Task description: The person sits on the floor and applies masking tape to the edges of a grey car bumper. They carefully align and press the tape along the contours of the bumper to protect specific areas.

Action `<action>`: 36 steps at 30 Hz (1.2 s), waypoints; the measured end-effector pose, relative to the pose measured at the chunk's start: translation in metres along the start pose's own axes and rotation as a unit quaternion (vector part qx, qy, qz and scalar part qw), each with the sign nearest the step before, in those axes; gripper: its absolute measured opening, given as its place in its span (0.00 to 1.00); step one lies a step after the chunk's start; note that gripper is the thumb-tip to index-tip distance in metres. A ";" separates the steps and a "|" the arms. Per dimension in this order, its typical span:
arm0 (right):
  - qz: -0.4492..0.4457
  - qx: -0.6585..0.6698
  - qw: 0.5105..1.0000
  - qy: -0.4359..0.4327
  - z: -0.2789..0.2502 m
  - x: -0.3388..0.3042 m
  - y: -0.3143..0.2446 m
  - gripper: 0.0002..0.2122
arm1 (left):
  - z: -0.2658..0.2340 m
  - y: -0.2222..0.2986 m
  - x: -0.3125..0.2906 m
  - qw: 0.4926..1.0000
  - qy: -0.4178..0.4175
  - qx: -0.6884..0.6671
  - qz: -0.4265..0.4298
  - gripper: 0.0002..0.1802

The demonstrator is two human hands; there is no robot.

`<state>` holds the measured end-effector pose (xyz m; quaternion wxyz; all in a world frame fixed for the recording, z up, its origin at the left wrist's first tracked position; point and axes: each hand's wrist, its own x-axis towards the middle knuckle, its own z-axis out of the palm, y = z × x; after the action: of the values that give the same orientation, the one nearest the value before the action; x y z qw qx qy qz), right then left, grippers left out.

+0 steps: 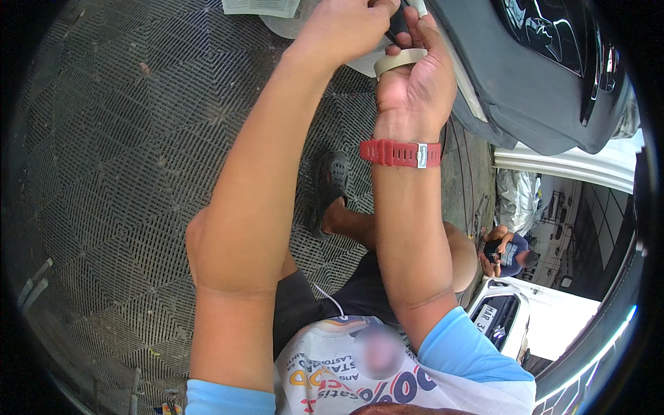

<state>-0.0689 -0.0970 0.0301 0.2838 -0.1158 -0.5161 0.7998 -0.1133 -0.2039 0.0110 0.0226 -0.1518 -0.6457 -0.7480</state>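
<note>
At the top of the view, both my arms reach toward a dark grey car bumper (505, 90). My right hand (422, 72) is turned palm up, with a pale beige roll of tape (400, 61) held against the palm and fingers. A white strip (418, 7) shows at its fingertips, by the upper edge. My left hand (349, 29) is closed close beside it, fingertips pinched at the picture's edge; what they hold is too hidden to name. Between the hands lies a dark narrow piece (396, 26). On my right wrist sits a red watch strap (398, 153).
Dark grid floor tiles (131, 152) spread on the left. A printed sheet (259, 7) lies near the top edge. A glossy black headlight (546, 31) sits above the bumper. At right are a seated person (513, 250), a white car (515, 325) and a silver cover (515, 197).
</note>
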 end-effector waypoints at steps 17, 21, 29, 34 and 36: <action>-0.033 -0.034 0.999 0.006 0.022 0.018 0.020 0.06 | -0.005 -0.019 0.009 0.984 0.077 -0.143 0.066 0.17; -0.047 -0.026 0.999 0.001 0.025 0.022 0.024 0.06 | -0.002 -0.021 0.013 0.983 0.100 -0.139 0.069 0.17; -0.050 -0.025 0.998 0.000 0.026 0.025 0.026 0.07 | -0.001 -0.027 0.014 0.987 0.110 -0.099 0.069 0.17; -0.054 -0.021 0.998 -0.004 0.026 0.028 0.027 0.08 | 0.000 -0.027 0.013 0.986 0.116 -0.093 0.080 0.17; -0.053 -0.019 0.998 -0.004 0.025 0.028 0.027 0.08 | 0.000 -0.026 0.013 0.987 0.113 -0.091 0.066 0.17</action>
<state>-0.1130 -0.1082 0.0204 0.3218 -0.0905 -0.5378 0.7739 -0.1315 -0.1979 -0.0105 0.1303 -0.1101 -0.5567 -0.8130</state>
